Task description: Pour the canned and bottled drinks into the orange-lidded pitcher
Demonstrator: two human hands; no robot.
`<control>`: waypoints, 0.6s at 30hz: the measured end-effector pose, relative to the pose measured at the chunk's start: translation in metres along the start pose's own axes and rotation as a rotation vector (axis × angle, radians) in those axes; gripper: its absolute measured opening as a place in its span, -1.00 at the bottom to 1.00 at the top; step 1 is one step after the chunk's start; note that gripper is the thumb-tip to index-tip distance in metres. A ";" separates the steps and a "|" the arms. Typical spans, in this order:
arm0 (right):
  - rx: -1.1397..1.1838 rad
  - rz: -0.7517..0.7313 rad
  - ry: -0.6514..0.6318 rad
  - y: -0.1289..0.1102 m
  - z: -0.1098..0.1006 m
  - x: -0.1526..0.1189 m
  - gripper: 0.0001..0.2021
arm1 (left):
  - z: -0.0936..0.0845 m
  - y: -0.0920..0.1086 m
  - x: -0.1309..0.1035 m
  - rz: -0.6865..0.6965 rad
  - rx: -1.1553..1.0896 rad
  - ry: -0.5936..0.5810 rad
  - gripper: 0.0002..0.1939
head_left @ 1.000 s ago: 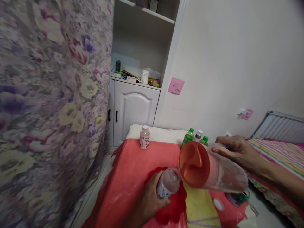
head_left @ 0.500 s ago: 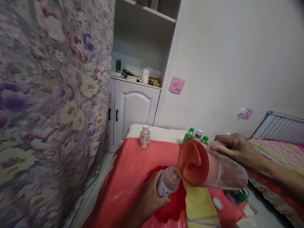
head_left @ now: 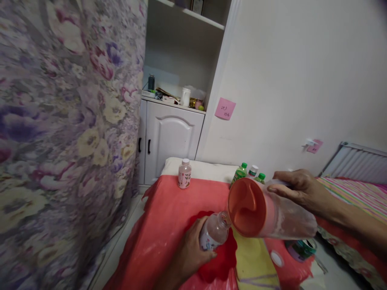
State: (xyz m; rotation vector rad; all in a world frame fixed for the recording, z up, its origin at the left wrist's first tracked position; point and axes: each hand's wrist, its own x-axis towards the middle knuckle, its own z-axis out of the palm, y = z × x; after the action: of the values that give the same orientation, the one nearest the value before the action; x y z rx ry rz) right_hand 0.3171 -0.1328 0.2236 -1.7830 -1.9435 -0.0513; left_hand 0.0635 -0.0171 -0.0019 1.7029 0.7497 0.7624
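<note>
My left hand (head_left: 193, 251) is wrapped round a small clear bottle (head_left: 214, 233) with a printed label, its open mouth tilted up to the right. Under the bottle lies a red scalloped dish (head_left: 222, 262). My right hand (head_left: 298, 187) grips the handle of a clear pitcher (head_left: 290, 219) with an orange lid (head_left: 246, 207). The pitcher is tipped on its side, its lid right at the bottle's mouth. Whether liquid is flowing I cannot make out. A white cap (head_left: 276, 258) lies on the table below the pitcher.
A capped pink bottle (head_left: 184, 174) stands on the red tablecloth (head_left: 157, 217). Several green-labelled bottles (head_left: 240, 173) are by the wall. A yellow cloth (head_left: 256, 262) and a green tin (head_left: 300, 249) lie nearer me. At left hangs a floral curtain (head_left: 69, 141); a bed (head_left: 356, 193) is at right.
Almost nothing differs. Both hands keep their hold, and the pitcher has shifted very slightly to the right.
</note>
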 end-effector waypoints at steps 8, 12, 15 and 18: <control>-0.045 -0.016 0.031 -0.005 -0.008 0.000 -0.50 | 0.002 -0.005 0.003 0.030 0.025 0.002 -0.09; -0.049 -0.009 0.023 -0.003 -0.010 0.000 -0.49 | 0.001 -0.004 0.002 0.047 0.010 -0.002 -0.13; -0.066 -0.008 0.026 -0.001 -0.011 0.000 -0.46 | 0.001 -0.004 0.001 0.043 0.018 0.000 -0.16; -0.079 -0.013 0.027 0.000 -0.012 0.000 -0.46 | 0.001 -0.005 0.001 0.027 0.028 0.017 -0.14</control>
State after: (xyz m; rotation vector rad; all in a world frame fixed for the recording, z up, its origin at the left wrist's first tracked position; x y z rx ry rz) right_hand 0.3213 -0.1366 0.2341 -1.8104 -1.9589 -0.1573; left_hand 0.0640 -0.0162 -0.0064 1.7362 0.7538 0.7896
